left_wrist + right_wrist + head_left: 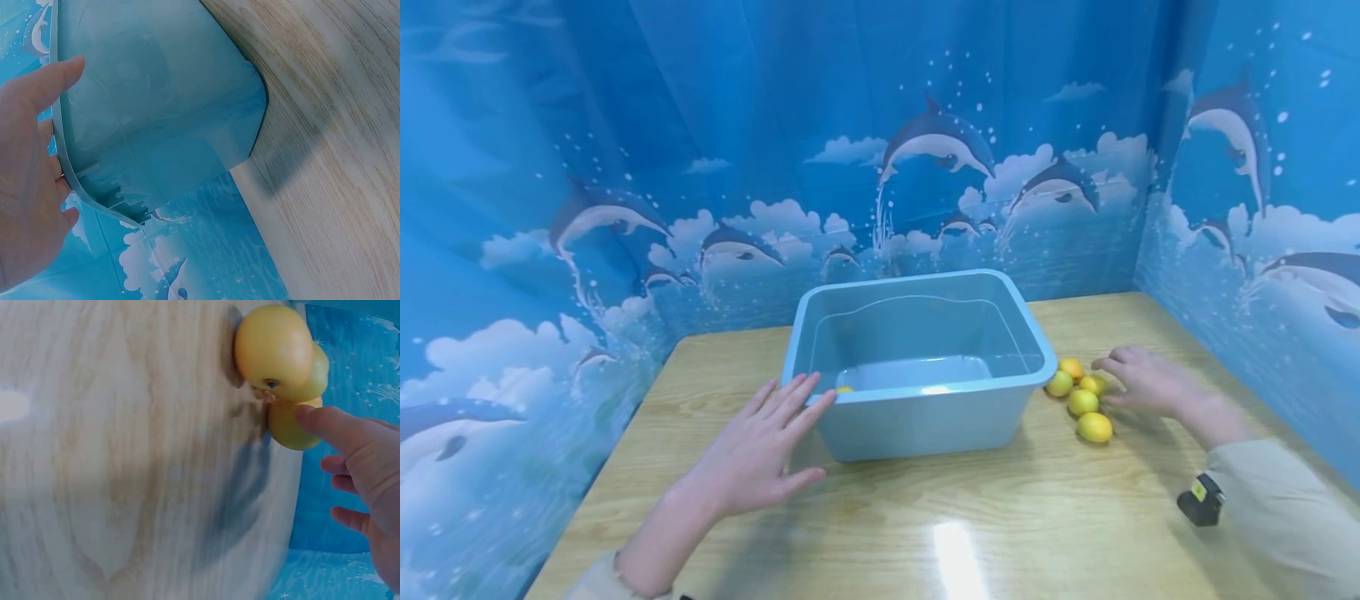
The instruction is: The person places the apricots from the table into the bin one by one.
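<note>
While the left hand lies with straight, spread fingers at the near left rim of the pale blue rectangular plastic bin, the right hand hangs beside the small rounded yellow fruits.

Five of these fruits lie grouped on the light wood-grain desk, just right of the bin; the right grip is on their far side from the bin, thumb and fingers apart and loosely bent. In the right wrist view its thumb overlaps one fruit; I cannot tell whether they touch. The fruit nearest the person lies a little away from the fingertips. Another yellow piece shows inside the bin, near the left fingertips, mostly hidden by the near wall.
</note>
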{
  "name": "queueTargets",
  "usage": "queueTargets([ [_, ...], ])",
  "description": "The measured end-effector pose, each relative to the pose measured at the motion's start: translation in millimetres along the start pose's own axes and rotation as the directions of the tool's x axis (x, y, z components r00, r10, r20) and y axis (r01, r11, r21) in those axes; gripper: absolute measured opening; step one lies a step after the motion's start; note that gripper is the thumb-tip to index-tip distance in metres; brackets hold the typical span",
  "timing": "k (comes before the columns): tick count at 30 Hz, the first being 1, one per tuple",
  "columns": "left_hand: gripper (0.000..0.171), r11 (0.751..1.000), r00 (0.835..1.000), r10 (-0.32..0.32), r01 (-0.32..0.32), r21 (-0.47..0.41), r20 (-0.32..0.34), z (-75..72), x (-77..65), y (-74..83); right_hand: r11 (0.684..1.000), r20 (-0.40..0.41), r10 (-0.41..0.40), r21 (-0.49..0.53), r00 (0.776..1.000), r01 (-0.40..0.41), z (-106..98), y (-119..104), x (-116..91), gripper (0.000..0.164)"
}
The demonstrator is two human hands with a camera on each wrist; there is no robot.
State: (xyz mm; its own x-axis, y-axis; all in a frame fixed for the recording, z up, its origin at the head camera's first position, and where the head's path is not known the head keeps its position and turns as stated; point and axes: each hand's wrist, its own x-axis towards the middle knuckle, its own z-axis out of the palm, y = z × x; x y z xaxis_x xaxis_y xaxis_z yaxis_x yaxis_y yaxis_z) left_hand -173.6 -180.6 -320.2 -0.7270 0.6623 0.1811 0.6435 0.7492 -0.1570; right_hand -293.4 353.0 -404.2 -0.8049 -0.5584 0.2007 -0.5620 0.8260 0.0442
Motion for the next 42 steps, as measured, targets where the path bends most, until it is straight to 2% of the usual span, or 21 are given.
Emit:
queueTargets([
  [15, 0.086, 1.0, 1.0, -0.005, 0.005, 0.003, -0.003, 1.3, -0.8, -0.2, 0.996, 0.061, 0.091, 0.014, 0.994, -0.092, 10.8, -6.3, 3.1, 0.048],
  [26, 0.087, 1.0, 1.0, -0.002, 0.002, 0.004, -0.007, 1.3, -0.9, -0.4, 0.995, 0.08, 0.096, 0.03, 0.992, -0.098, 11.9, -4.5, 6.4, 0.046],
  [35, 0.087, 1.0, 1.0, 0.006, -0.006, 0.016, -0.019, 3.2, -1.6, -1.3, 0.988, 0.095, 0.132, 0.065, 0.987, -0.138, -2.9, -0.5, 8.4, 0.047],
  [42, 0.088, 1.0, 1.0, 0.006, -0.006, 0.007, -0.017, 2.6, -0.8, -2.2, 0.99, 0.08, 0.133, 0.03, 0.988, -0.135, -17.6, 2.3, 11.3, 0.048],
])
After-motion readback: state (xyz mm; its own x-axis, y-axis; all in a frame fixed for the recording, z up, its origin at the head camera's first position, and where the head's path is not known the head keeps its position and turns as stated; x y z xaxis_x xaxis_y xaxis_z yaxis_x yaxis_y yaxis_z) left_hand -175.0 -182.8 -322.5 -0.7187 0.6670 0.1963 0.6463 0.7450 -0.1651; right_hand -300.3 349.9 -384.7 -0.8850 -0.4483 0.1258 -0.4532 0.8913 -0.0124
